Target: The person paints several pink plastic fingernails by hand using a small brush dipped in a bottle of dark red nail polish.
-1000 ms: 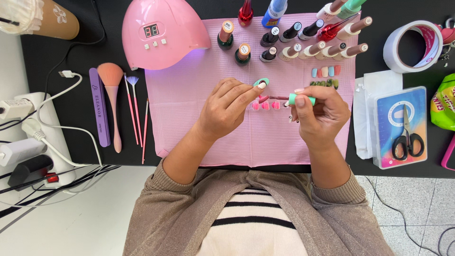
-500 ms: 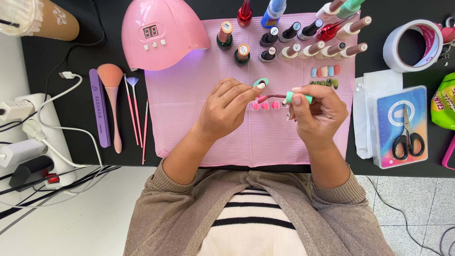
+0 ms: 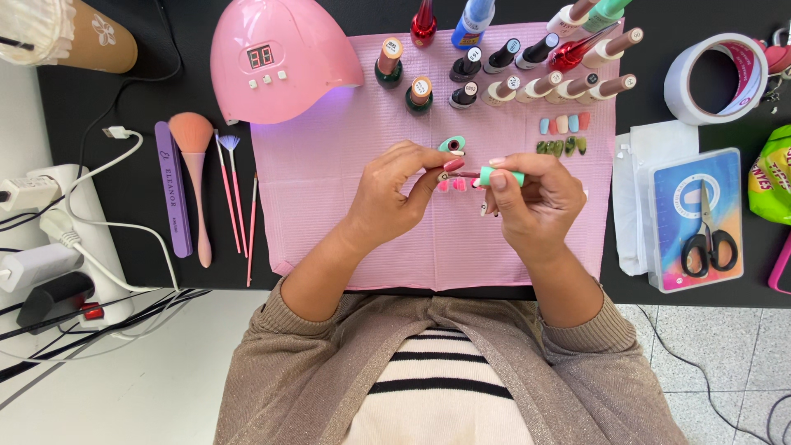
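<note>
Right hand: the right hand [image 3: 535,198] pinches a mint-green polish brush cap [image 3: 501,176] between thumb and fingertips, its thin stem pointing left toward the other hand.
Left hand: the left hand [image 3: 395,198] is curled, its fingers closed narrowly on a small press-on nail [image 3: 445,175] held at the fingertips — just where the brush tip meets it.
Where the work sits: both hands hover over the middle of the pink mat [image 3: 329,206], touching at the fingertips.
Doing it well: I judge a steady tip matters most — brace the two hands against each other, keep the little nail level, and draw light strokes so polish stays off the skin.
Open bottle: one mint-green polish bottle [image 3: 452,146] stands uncapped just beyond the hands.
Painted tips below the hands: a few pink ones [image 3: 451,186], partly hidden, so no sure count.
Tips at the right: four pastel ones [image 3: 564,124] in a row, with about four dark green ones [image 3: 562,147] under them.
Left of the mat: one purple nail file [image 3: 171,189], one peach dust brush [image 3: 194,177], three thin pink brushes [image 3: 235,194].
Far side: one pink curing lamp [image 3: 276,58]; closed bottles [image 3: 527,70], roughly fifteen.
Right side: one tape roll [image 3: 715,78], one pair of scissors [image 3: 707,235].
</note>
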